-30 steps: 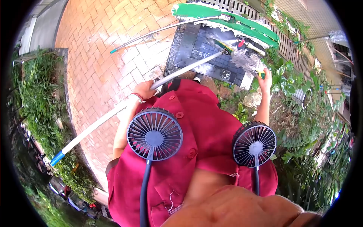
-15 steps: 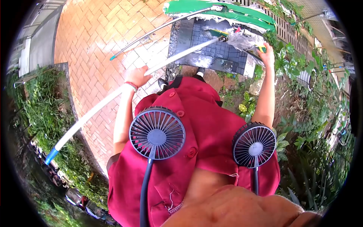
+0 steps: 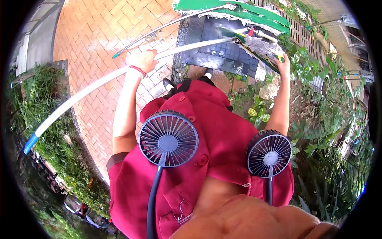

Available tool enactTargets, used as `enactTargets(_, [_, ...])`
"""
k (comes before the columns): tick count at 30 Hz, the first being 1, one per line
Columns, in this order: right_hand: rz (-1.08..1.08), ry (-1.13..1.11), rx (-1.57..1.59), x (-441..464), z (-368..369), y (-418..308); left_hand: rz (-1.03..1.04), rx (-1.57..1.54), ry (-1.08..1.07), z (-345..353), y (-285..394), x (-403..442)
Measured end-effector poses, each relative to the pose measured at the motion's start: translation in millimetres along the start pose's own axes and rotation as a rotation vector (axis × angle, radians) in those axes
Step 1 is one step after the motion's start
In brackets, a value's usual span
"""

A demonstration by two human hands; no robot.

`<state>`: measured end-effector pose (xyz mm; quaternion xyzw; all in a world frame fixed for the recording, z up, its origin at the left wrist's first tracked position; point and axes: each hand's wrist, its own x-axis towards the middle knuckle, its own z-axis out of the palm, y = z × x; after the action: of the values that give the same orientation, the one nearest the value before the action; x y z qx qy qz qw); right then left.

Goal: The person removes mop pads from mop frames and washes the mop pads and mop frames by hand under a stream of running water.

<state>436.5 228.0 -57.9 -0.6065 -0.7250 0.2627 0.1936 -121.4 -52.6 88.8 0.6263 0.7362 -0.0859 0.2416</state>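
Note:
A mop with a long white pole (image 3: 85, 91) and a blue end cap (image 3: 30, 144) lies slantwise across the view. My left hand (image 3: 142, 61), with a red bracelet at its wrist, is closed round the pole near its middle. At the other end is the flat mop head (image 3: 258, 47), green and yellow with wet grey strings. My right hand (image 3: 283, 65) grips the yellow-tipped end of that head. Below the head is a dark tiled wet basin (image 3: 215, 53). A red-handled tap (image 3: 251, 32) on a pale pipe shows beside the strings.
A second pole (image 3: 171, 27) leans from the brick paving (image 3: 99, 44) to the green, frayed cover (image 3: 238, 12) along the basin's far side. Plants (image 3: 318, 119) grow at the right and a hedge (image 3: 59, 159) at the left. Two neck fans (image 3: 168, 142) hang before my burgundy shirt.
The mop head has tilted, its right end dropping slightly with my right hand. The pole's blue end has swung up and left, and my left hand has shifted slightly up. The red tap shows more.

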Motion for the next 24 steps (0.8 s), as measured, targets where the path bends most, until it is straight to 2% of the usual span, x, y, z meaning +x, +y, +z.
enactTargets(2, [0.014,0.06,0.015,-4.5,5.4,0.6,-0.029,0.002,-0.055,3.8,1.5,-0.9])
enactTargets(7, [0.078,-0.006,0.064,10.5,0.3,5.1,-0.031,0.005,-0.025,6.4,5.0,-2.0])
enactTargets(14, [-0.031,-0.006,0.024,20.2,-20.4,-10.5,-0.021,0.069,0.02,-3.4,22.3,1.4])
enactTargets(16, [-0.087,0.058,-0.133,8.4,-20.2,-8.0,-0.025,0.064,0.023,-1.8,25.5,-3.8])
enactTargets(18, [0.021,0.011,0.025,-8.4,-13.4,6.9,-0.045,0.07,0.02,12.5,25.1,-9.2])
enactTargets(22, [0.005,0.117,-0.064,-66.9,-1.0,20.6,-0.054,0.017,-0.026,35.5,23.8,-24.5])
enactTargets(24, [0.066,0.122,-0.05,-101.2,10.6,37.6,-0.071,0.01,-0.032,46.5,25.1,-29.7])
